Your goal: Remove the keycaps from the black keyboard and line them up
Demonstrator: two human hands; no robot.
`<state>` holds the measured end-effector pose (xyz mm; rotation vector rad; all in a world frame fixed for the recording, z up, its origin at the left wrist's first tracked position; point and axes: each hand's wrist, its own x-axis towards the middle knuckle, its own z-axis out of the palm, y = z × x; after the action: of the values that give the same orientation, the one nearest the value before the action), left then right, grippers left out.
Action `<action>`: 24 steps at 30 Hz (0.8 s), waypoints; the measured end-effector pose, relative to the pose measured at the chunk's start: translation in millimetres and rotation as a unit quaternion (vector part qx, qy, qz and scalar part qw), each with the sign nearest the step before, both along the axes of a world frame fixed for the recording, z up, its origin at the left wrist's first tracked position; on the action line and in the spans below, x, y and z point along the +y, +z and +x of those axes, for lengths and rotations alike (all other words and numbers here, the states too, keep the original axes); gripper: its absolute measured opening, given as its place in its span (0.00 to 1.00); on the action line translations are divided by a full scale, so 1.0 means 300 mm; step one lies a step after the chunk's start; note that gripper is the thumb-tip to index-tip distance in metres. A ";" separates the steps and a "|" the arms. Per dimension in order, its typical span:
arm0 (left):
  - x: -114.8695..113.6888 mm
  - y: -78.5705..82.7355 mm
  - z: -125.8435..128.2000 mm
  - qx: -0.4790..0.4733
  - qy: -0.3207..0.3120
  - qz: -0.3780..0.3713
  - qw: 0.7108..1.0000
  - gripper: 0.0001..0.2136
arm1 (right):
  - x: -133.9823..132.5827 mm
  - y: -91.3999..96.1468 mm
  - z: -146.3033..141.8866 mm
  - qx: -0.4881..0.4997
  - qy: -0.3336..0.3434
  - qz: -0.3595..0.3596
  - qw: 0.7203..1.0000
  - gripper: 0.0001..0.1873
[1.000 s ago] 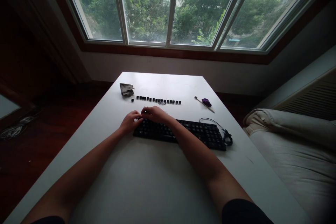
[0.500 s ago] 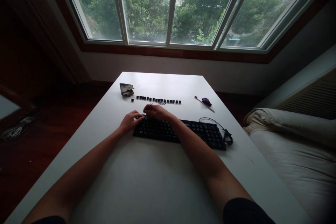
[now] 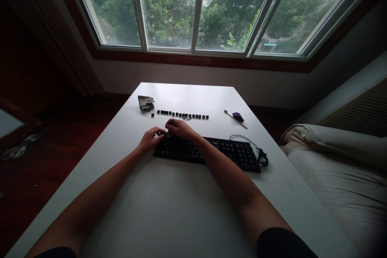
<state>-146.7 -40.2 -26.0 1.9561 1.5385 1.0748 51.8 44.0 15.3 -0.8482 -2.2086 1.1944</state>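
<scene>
A black keyboard [image 3: 178, 150] lies across the white table, partly hidden by my right forearm. My left hand [image 3: 150, 138] is at its upper left corner, thumb and fingers closed on the edge there. Over the top left keys, my right hand [image 3: 180, 129] pinches a thin, wire-like tool [image 3: 173, 117] that shows just above the fingers. The tool's lower end is too small to make out. Beyond the hands runs a row of loose black keycaps [image 3: 180, 115], with a single keycap [image 3: 152, 115] at its left.
A crumpled grey cloth [image 3: 146, 103] sits at the far left of the table [image 3: 163, 209]. Behind the keycaps' row lies a small dark round item [image 3: 186, 117]. A brush [image 3: 236, 119], a purple bundle [image 3: 238, 117] and the coiled keyboard cable [image 3: 262, 158] are on the right.
My right hand has shifted very slightly at the same corner, and the thin tool in its fingers has tilted a little. The keyboard and the loose keycaps have stayed put.
</scene>
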 end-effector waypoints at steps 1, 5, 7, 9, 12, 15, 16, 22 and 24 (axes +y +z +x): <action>0.000 0.001 0.000 -0.009 0.000 -0.004 1.000 0.12 | 0.004 -0.005 -0.004 0.009 -0.007 -0.022 1.000 0.08; 0.000 0.003 0.004 -0.045 0.003 -0.011 0.999 0.14 | 0.016 -0.020 -0.018 0.046 -0.029 -0.115 0.992 0.06; -0.003 0.005 0.009 -0.056 0.013 -0.008 0.998 0.16 | 0.016 -0.022 -0.021 0.060 -0.045 -0.149 0.986 0.06; -0.008 0.008 0.014 -0.057 0.023 0.006 0.998 0.18 | 0.012 -0.020 -0.022 0.072 -0.055 -0.178 0.980 0.06; -0.018 0.018 0.021 -0.044 0.014 0.033 0.998 0.18 | 0.004 -0.011 -0.023 0.085 -0.062 -0.222 0.969 0.06; -0.023 0.028 0.024 -0.019 -0.014 0.051 0.998 0.13 | 0.001 -0.003 -0.021 0.092 -0.073 -0.253 0.960 0.06; -0.024 0.031 0.024 -0.010 -0.023 0.054 0.998 0.12 | 0.001 -0.002 -0.019 0.093 -0.076 -0.260 0.958 0.06; -0.026 0.040 0.019 0.028 -0.064 0.079 0.994 0.11 | 0.008 -0.007 -0.010 0.082 -0.072 -0.283 0.953 0.07; -0.025 0.042 0.019 0.029 -0.071 0.103 0.992 0.10 | 0.009 -0.008 -0.010 0.082 -0.073 -0.297 0.948 0.07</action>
<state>-141.1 -47.7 -13.4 2.2166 1.3396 1.1648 48.7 46.7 12.8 -1.0692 -1.6282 1.8157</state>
